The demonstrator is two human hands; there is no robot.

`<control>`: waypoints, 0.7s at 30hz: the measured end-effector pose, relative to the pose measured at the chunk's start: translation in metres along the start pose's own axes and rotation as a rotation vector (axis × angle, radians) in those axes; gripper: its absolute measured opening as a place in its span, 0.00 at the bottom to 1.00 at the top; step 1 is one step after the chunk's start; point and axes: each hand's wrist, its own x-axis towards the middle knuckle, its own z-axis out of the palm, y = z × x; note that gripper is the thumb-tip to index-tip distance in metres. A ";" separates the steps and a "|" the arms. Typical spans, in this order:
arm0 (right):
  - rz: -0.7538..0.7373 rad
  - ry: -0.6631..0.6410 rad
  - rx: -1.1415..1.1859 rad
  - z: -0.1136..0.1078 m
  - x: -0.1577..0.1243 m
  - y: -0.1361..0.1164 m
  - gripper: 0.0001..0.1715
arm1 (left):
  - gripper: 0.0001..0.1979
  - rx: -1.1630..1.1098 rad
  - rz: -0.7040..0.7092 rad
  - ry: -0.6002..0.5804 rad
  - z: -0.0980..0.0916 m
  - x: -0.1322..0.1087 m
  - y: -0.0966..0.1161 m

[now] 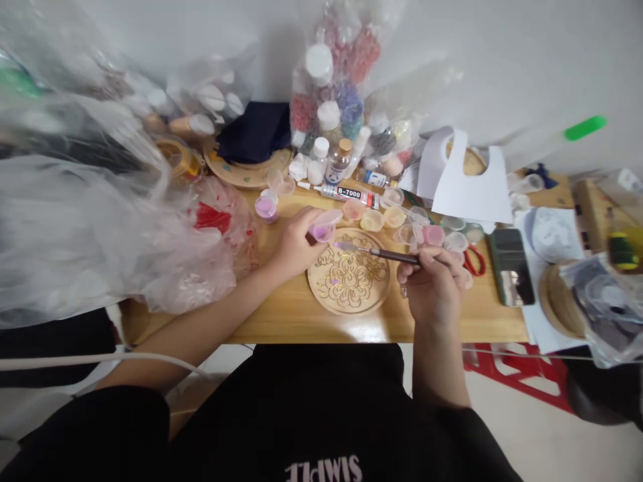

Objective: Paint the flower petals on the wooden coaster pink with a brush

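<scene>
A round wooden board (329,294) with a raised gold flower outline lies on the table in front of me. My left hand (299,244) grips a small clear cup (324,231) with purple stuff inside, tilted above the board's upper left edge. In my right hand (435,284) is a dark-handled palette knife (394,256), held like a pen. Its metal blade reaches over the upper part of the flower design, close to a purple patch. Another small purple spot shows at the left of the design.
Behind the board stand small colored cups (372,220), a B-7000 glue tube (349,194) and bottles (337,161). Plastic bags (100,234) crowd the left side. Red scissors (476,261) and a phone (512,266) lie at the right.
</scene>
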 end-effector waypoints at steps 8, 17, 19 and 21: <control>0.054 0.064 -0.115 -0.021 -0.023 -0.002 0.05 | 0.19 0.046 -0.030 -0.008 0.001 -0.001 -0.004; 0.024 0.056 -0.248 -0.025 -0.024 0.003 0.03 | 0.21 0.035 -0.046 -0.037 0.001 -0.003 -0.008; 0.017 0.047 -0.268 -0.025 -0.024 0.003 0.03 | 0.20 0.045 -0.050 -0.039 0.001 -0.003 -0.008; 0.008 0.028 -0.286 -0.025 -0.024 0.004 0.03 | 0.20 0.046 -0.052 -0.034 0.001 -0.003 -0.007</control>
